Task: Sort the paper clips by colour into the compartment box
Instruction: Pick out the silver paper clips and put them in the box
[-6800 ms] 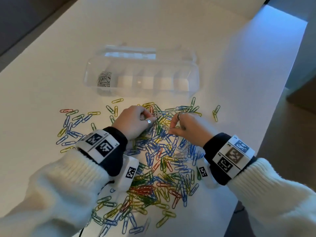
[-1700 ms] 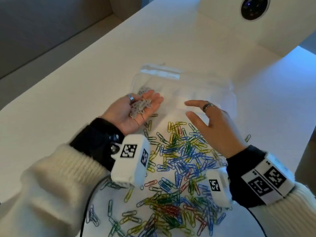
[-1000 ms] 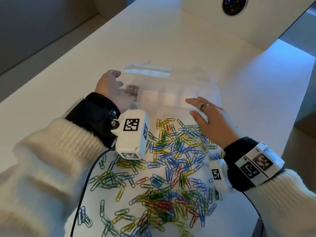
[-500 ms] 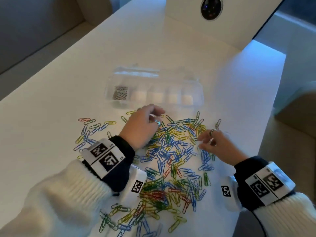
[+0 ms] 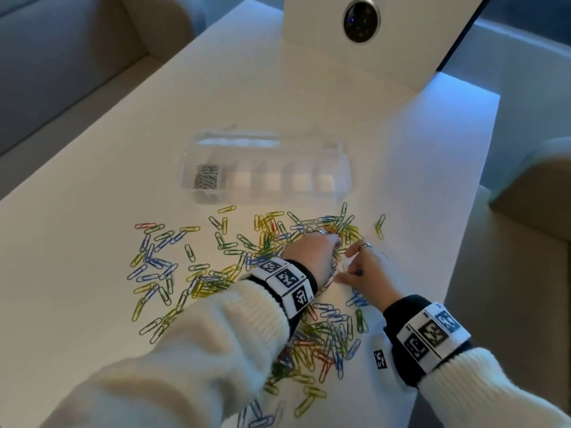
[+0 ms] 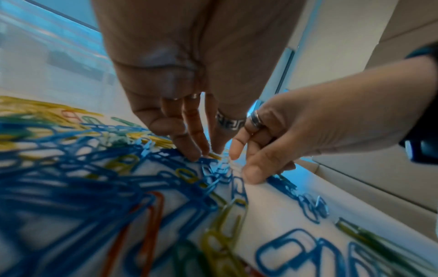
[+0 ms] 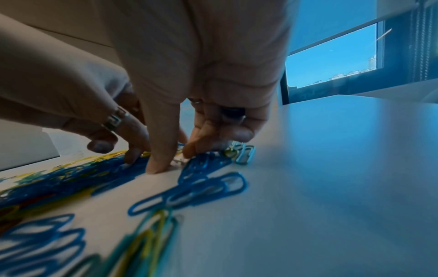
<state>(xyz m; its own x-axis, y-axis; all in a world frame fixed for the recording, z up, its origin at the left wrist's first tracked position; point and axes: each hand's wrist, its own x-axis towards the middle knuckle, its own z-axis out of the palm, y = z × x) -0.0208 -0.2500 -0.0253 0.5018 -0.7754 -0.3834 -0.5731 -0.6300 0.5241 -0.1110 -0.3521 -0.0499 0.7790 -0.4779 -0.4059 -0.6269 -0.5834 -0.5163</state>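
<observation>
A clear compartment box stands open on the white table, with silver clips in its leftmost compartment. Blue, yellow, green and red paper clips lie spread in front of it. My left hand reaches into the right side of the pile, its straight fingers touching blue clips. My right hand is right beside it. Its thumb presses the table and its index finger closes toward it on a pale silver clip. The other right fingers are curled.
Behind the box a white panel with a dark round lens stands on the table. The table's right edge runs close to my right hand. Upholstered seats show at the far left and right.
My left hand has moved right across the pile to meet my right hand. About a second ago it was at the box's leftmost compartment, where the silver clips now lie.
</observation>
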